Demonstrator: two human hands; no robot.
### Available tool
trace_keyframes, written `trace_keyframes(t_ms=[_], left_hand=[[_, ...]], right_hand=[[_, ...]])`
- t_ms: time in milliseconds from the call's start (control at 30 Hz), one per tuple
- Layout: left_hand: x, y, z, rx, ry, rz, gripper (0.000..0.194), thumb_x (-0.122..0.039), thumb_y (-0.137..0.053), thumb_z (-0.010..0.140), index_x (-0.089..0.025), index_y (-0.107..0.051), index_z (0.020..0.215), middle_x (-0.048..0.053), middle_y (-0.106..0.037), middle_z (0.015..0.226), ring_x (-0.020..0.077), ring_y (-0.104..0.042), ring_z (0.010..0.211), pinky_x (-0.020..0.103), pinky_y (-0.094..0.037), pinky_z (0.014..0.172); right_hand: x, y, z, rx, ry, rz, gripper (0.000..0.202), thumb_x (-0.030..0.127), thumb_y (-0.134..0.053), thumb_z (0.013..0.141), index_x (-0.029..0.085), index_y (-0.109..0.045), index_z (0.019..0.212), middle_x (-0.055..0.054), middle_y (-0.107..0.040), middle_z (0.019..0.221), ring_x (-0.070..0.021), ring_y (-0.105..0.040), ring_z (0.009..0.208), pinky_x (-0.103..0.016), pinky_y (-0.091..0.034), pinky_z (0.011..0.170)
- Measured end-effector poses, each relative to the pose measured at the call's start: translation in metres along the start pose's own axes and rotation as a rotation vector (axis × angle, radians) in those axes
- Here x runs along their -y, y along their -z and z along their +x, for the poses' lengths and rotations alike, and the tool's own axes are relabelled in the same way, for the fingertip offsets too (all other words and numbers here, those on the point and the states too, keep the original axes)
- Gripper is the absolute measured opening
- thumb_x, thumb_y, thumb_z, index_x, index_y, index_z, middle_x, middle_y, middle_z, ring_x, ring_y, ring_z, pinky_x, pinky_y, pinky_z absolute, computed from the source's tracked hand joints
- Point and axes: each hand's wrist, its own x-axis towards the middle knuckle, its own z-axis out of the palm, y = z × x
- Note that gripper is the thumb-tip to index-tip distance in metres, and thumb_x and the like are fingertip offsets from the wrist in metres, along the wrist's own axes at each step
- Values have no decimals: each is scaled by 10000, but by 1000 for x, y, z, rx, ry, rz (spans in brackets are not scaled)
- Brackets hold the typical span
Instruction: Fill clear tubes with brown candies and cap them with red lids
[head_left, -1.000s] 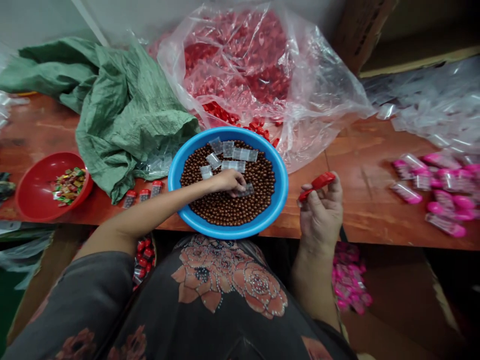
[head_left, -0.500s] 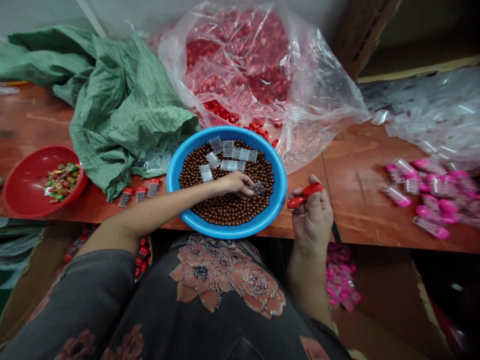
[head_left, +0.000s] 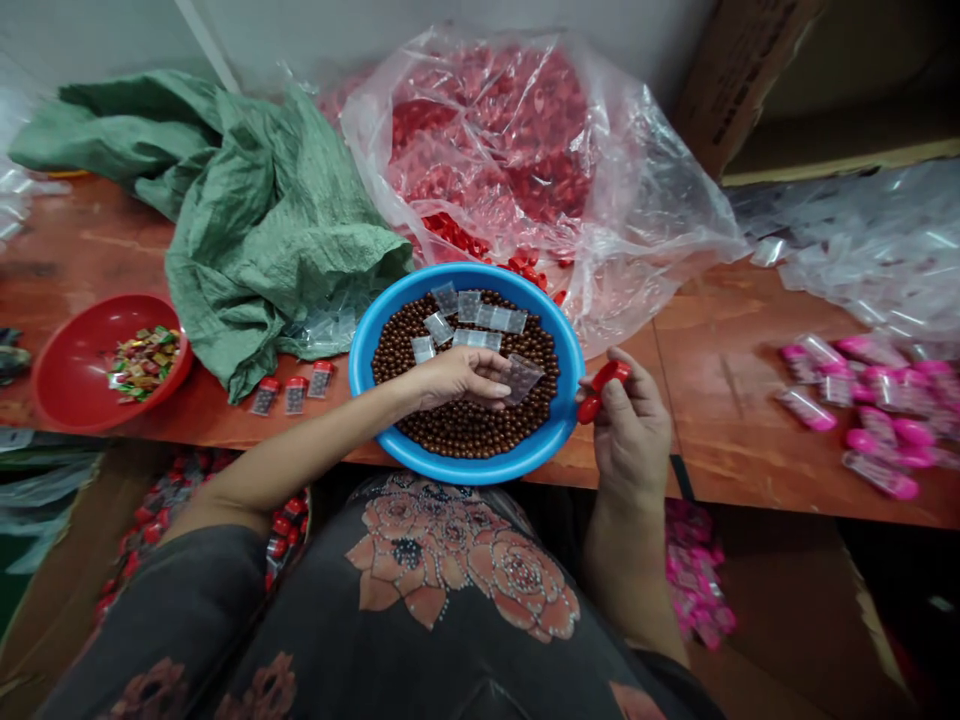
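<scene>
Over the blue basin [head_left: 466,471] of brown balls [head_left: 480,435], my left hand [head_left: 466,379] pinches a small clear container [head_left: 523,378]. Its contents are hard to make out. Several more clear containers [head_left: 478,340] lie on the balls toward the back of the basin. Just right of the rim, my right hand [head_left: 630,420] is closed on a red cap [head_left: 609,377], which shows its hollow side between thumb and fingers.
At left, a red bowl [head_left: 52,385] holds wrapped sweets, beside green cloth [head_left: 262,220] and several filled red-capped containers [head_left: 295,395]. Behind the basin lies a plastic bag [head_left: 487,140] of red caps. Pink-capped containers [head_left: 885,400] lie at right.
My left hand has lifted the clear container slightly and turned it. The red cap in my right hand has been turned, its hollow side now showing. The view has shifted a little.
</scene>
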Motion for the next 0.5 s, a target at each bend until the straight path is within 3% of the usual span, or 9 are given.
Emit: trace_keyframes(t_ms=[267,500], left_hand=[[4,-6,-37,-137,-119,56,405,-78,-790,662,-143,-720,1055,76,-730,963,166,-683,843,347,-553,801],[8,-8,-56,-203,-145,63,408,-118,-798,652,-146,-735,1055,53,-732,962,129,-666,825,335,-536,854]], right_hand=[[6,-35,2,233,158,-140,339,304,-627,923,351,-630,1259,13,-718,1031,-114,-661,893,-251,-543,846],[13,-53,-3,513,268,-241,378,304,-560,964,357,-543,1337,-28,-697,1222,-195,-653,1140,-397,-509,1021]])
